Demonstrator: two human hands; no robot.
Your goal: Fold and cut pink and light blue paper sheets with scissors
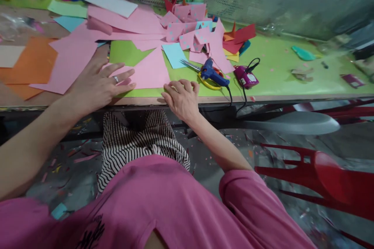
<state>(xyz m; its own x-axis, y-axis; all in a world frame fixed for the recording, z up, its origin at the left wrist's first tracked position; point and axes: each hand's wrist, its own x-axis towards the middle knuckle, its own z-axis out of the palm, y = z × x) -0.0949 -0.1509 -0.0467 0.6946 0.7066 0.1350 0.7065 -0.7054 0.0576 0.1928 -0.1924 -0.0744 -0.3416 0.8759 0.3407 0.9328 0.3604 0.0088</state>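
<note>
The pink sheet (pixel 153 71) lies on the desk (pixel 280 72) at twelve o'clock from me. My left hand (pixel 95 82), at its nine o'clock, rests spread fingers (pixel 125 75) on it, gripping nothing; my right hand (pixel 184 100), at four, touches its corner, pinching or not I cannot tell. Scissors (pixel 191 65) and glue gun (pixel 209 71) lie at three.

No word or number can be read with certainty. On the pink shirt (pixel 163 198) there is black lettering (pixel 92 235) in a handwritten style, with a smaller line above it; both stand tilted and are too unclear to spell.
</note>
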